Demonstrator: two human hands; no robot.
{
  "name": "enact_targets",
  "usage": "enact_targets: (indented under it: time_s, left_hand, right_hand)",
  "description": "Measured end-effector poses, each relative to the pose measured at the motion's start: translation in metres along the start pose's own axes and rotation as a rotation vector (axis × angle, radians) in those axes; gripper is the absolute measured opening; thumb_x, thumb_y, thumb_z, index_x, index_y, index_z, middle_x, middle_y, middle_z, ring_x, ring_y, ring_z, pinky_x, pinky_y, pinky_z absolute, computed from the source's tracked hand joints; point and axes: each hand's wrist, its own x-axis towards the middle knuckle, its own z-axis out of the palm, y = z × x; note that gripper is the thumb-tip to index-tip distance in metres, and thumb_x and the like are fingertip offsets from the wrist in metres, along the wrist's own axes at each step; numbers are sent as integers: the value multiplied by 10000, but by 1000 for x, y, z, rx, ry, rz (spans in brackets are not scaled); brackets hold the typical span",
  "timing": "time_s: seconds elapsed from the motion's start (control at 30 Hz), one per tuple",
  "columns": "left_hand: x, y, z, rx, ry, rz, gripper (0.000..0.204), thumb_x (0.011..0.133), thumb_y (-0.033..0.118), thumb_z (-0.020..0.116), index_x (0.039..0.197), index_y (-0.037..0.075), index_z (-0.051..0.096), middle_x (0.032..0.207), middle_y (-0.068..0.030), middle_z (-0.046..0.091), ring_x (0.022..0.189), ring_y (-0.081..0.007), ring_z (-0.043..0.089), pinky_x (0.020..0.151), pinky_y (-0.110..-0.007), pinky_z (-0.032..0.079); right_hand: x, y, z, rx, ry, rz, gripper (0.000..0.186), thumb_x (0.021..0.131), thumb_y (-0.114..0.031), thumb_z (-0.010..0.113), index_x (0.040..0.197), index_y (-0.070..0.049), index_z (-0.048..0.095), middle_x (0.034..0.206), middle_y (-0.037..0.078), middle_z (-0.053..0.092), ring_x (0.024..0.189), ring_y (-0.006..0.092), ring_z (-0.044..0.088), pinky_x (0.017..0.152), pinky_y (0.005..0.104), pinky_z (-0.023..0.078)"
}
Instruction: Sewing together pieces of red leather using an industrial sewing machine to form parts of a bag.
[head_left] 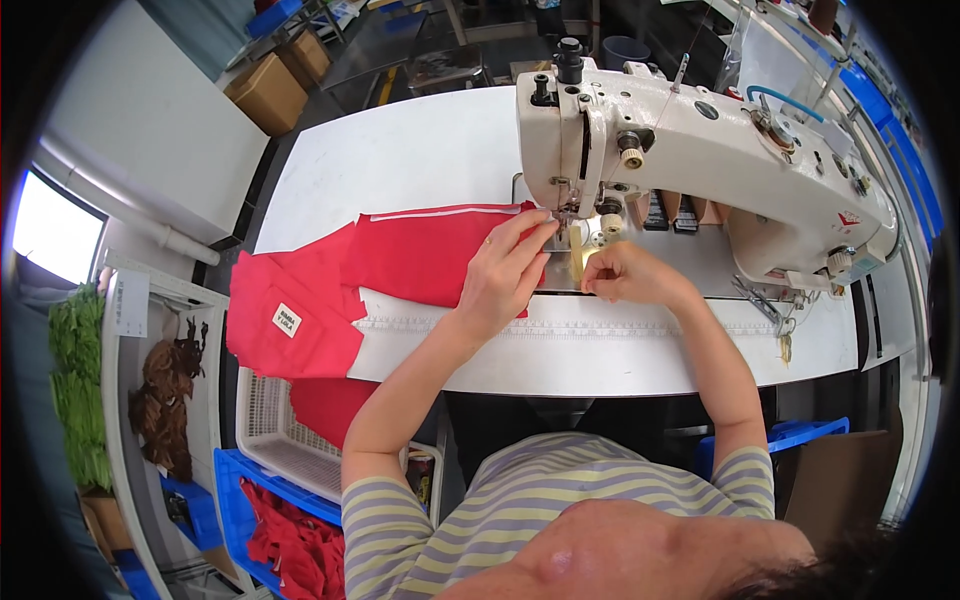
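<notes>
My left hand [505, 270] rests on red fabric [415, 250] just left of the sewing machine needle [563, 218], fingers extended. The fabric has a narrow white strip along its far edge. More red pieces with a white label [286, 320] lie at the left. My right hand [632, 272] is beside a brass-coloured piece [577, 255] right of the needle, fingers curled into a pinch; what is between the fingertips is too small to make out. The white sewing machine [709, 133] stands over both hands.
The white table [390, 145] has a ruler along its front and metal snips [758, 300] at the right. A white basket [265, 420], blue crates [240, 520] and a shelf [130, 420] with green and brown material are at lower left. Cardboard boxes [265, 95] stand behind.
</notes>
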Motion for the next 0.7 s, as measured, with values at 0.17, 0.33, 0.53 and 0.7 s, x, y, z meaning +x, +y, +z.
enact_targets:
  time_s: [0.17,0.33,0.53,0.7]
  left_hand:
    - [-22,1,14,233,-205,152,292,769,6,640,1058,41,661,1064,-81,631,1103,-288,564,974,-398,422]
    - [-20,-12,18,7,-342,-149,212,808,74,628,1013,33,665,978,-65,632,941,-257,643,785,-368,521]
    - [-17,-15,-4,521,-324,-192,131,827,101,613,927,45,675,838,-101,623,770,-295,628,638,-392,511]
    - [-23,-2,9,301,-346,-117,97,834,115,605,876,60,673,768,-105,593,737,-296,617,626,-406,504]
  right_hand:
    - [-17,-35,18,-11,-43,-158,83,780,-45,595,829,13,631,681,37,608,581,71,542,556,265,462]
    - [-53,-35,26,-498,486,-452,121,802,-84,676,910,-37,653,794,85,660,689,207,640,612,310,491]
    - [-195,-20,-161,-927,1471,-144,205,903,-90,607,1093,-29,652,1044,79,695,962,177,647,847,301,493]
    - [-355,133,-443,-695,1284,856,659,792,-505,646,1128,62,627,1090,241,649,1047,283,628,881,351,455]
